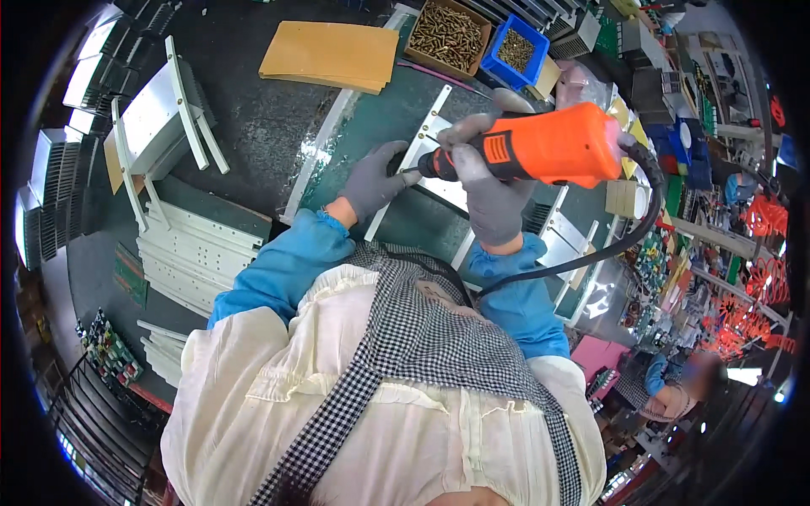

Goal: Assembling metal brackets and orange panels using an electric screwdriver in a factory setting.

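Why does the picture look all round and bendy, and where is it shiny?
In the head view, a fisheye lens bends edges, leaving black corners; in that same head view, white glare shines on the dark table near the left hand, while the orange power tool looks clear.

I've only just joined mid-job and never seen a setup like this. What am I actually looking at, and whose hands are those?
There's no robot here: these are a person's own hands, in grey gloves. The single picture comes from a fisheye camera on their head, looking down, so straight edges bend near the rim.

The right hand holds an orange power driver with a black cable. The left hand is at the driver's tip, beside a white strip; I can't tell what it grips.

Farther ahead are tan sheets and two containers of small brass-coloured fasteners. White perforated panels are stacked to the left.
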### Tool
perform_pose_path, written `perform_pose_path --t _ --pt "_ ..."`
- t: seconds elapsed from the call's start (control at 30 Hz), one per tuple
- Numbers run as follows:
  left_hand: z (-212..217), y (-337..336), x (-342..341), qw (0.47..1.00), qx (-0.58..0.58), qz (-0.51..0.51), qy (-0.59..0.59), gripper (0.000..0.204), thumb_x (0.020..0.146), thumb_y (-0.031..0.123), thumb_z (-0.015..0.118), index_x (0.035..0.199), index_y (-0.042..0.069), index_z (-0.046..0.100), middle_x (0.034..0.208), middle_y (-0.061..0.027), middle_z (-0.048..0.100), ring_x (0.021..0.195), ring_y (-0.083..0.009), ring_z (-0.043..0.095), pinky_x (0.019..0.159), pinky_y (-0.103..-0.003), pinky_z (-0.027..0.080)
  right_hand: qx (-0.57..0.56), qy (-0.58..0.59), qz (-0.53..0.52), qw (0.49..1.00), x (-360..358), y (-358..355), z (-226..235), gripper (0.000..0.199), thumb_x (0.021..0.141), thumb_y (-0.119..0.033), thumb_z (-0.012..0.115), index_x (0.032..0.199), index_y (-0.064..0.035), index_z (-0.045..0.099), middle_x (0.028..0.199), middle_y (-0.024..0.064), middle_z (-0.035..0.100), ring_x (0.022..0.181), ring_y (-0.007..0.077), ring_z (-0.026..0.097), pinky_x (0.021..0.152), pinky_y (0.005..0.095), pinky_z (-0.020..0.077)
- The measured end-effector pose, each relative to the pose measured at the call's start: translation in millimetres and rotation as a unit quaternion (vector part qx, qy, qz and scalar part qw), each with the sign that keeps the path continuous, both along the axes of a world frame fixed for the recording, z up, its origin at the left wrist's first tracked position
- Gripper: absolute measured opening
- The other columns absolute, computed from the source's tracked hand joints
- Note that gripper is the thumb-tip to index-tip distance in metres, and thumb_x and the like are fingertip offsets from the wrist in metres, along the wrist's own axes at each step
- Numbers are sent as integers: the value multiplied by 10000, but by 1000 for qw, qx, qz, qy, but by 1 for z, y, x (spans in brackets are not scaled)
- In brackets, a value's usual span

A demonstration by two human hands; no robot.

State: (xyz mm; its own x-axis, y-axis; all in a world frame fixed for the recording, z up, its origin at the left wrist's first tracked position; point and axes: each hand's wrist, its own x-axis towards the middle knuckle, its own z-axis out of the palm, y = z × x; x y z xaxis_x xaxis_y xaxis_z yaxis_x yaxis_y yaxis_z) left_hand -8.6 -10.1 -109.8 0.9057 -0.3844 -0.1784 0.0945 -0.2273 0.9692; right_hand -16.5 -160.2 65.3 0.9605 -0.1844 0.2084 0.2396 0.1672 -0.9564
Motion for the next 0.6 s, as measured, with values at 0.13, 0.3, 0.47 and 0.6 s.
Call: perform_pose_path --t 0.13,0.3,0.47,0.6 --pt "-9 -4 3 999 -15 10 -43 617 812 275 756 1343 59 531 1256 -185 581 1156 -331 581 987 -401 474 -90 27 90 991 2 2 1 652 764 57 628 1364 -18 385 920 56 652 886 156 645 794 315 551" --pt "-19 -3 6 996 78 -40 -37 599 798 242 750 1336 88 536 1250 -181 582 1129 -347 592 955 -407 486 -38 29 130 990 2 10 -1 557 759 32 660 1282 -8 470 924 46 649 853 146 629 768 300 536" --pt "-41 -5 3 987 8 43 -156 542 823 307 707 1290 78 555 1189 -191 627 1083 -378 613 916 -431 490 -89 20 128 988 -1 -1 -8 522 779 4 705 1257 -22 498 953 46 649 873 136 639 790 301 542" --pt "-53 8 15 926 146 -128 -325 297 875 177 595 1152 84 651 1140 -148 673 1077 -364 620 919 -429 492 -61 34 115 991 10 4 -10 359 765 -104 758 1088 -61 610 965 12 650 858 117 618 784 309 527"
